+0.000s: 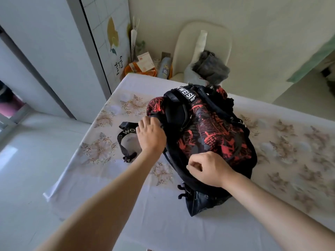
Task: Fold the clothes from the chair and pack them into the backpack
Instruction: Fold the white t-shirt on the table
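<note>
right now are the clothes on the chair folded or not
Not folded: the grey clothes lie in a crumpled heap on the chair.

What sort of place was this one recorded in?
Most likely a room in a home, perhaps a dining corner: a table under a flowered cloth, a cream chair with clothes heaped on it, and boxes cluttered against the wall. A backpack lies on the table.

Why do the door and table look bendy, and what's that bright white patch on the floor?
Head view: the wide lens curves the door frame and table edge; daylight glares off the shiny floor; the backpack looks sharp, the chair behind it softer.
</note>
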Demonstrator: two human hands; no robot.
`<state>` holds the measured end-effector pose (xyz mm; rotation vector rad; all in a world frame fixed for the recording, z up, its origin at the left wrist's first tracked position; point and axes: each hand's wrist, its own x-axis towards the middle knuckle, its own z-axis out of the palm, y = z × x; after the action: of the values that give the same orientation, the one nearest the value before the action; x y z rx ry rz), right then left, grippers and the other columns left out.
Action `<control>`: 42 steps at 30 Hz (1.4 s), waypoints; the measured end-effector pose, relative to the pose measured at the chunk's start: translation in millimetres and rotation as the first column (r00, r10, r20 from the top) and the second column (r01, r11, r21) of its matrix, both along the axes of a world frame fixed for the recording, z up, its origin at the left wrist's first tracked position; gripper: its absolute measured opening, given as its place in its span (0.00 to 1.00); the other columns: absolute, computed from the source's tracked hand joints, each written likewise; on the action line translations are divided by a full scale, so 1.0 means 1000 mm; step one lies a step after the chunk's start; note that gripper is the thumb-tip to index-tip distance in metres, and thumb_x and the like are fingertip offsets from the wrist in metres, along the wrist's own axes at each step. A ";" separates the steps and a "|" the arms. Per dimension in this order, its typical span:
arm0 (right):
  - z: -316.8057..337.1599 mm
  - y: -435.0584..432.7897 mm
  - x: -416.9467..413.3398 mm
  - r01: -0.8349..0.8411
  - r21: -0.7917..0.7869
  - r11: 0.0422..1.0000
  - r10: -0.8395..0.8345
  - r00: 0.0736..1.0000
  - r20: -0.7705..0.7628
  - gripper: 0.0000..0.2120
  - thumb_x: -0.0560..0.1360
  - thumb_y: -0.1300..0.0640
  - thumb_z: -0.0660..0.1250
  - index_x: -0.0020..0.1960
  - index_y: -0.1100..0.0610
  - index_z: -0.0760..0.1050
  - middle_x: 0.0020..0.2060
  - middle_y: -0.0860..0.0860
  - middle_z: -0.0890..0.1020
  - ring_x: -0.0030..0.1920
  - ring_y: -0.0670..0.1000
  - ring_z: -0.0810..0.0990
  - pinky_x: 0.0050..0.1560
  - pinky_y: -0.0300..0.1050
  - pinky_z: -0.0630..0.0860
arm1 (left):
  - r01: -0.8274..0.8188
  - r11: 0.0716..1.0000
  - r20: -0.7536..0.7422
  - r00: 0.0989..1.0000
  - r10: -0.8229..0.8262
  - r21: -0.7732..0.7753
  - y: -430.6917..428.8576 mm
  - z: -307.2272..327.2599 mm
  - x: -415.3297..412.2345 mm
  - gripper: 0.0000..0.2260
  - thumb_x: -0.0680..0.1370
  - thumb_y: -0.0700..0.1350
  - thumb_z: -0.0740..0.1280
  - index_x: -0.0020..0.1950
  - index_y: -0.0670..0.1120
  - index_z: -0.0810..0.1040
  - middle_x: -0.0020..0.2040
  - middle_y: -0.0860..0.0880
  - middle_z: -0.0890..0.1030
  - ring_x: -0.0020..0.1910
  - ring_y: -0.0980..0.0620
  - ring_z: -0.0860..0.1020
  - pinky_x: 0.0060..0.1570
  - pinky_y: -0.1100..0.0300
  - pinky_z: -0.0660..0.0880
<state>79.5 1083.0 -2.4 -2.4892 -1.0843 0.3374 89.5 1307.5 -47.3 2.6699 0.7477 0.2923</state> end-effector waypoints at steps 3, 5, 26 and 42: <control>0.002 -0.017 0.017 0.092 0.165 0.982 -0.149 0.915 0.375 0.07 0.77 0.52 0.65 0.48 0.53 0.79 0.45 0.47 0.79 0.44 0.50 0.78 0.41 0.46 0.77 | 0.255 0.967 0.363 0.899 -0.245 0.022 -0.046 0.032 -0.003 0.09 0.75 0.39 0.61 0.54 0.46 0.73 0.56 0.48 0.72 0.54 0.46 0.68 0.54 0.53 0.68; 0.000 -0.033 0.034 0.252 0.013 0.968 -0.231 0.863 0.449 0.18 0.78 0.48 0.63 0.65 0.53 0.75 0.63 0.52 0.74 0.60 0.55 0.75 0.58 0.51 0.74 | 0.430 0.902 0.377 0.829 -0.412 0.038 -0.083 0.039 -0.005 0.10 0.78 0.44 0.61 0.58 0.46 0.75 0.58 0.49 0.74 0.57 0.47 0.70 0.57 0.51 0.70; -0.012 -0.178 0.072 0.166 -0.101 0.981 -0.178 0.977 -0.116 0.34 0.77 0.30 0.57 0.79 0.37 0.52 0.81 0.44 0.45 0.80 0.52 0.52 0.74 0.58 0.62 | 0.386 0.922 -0.154 0.914 -0.376 0.040 -0.188 0.049 0.002 0.24 0.77 0.63 0.59 0.69 0.55 0.73 0.69 0.52 0.69 0.69 0.47 0.66 0.68 0.50 0.64; 0.022 -0.632 0.082 0.548 -0.172 0.819 -0.572 0.805 -0.157 0.27 0.77 0.35 0.59 0.73 0.43 0.71 0.71 0.44 0.72 0.71 0.47 0.70 0.71 0.47 0.68 | 0.735 0.611 -0.196 0.580 -0.791 -0.294 -0.629 0.086 0.076 0.18 0.79 0.57 0.60 0.68 0.58 0.72 0.65 0.56 0.77 0.57 0.52 0.78 0.55 0.56 0.76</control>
<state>161.4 450.8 20.1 -2.6622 -0.2148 0.4671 165.2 678.2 38.6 2.5870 -0.3733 -0.4215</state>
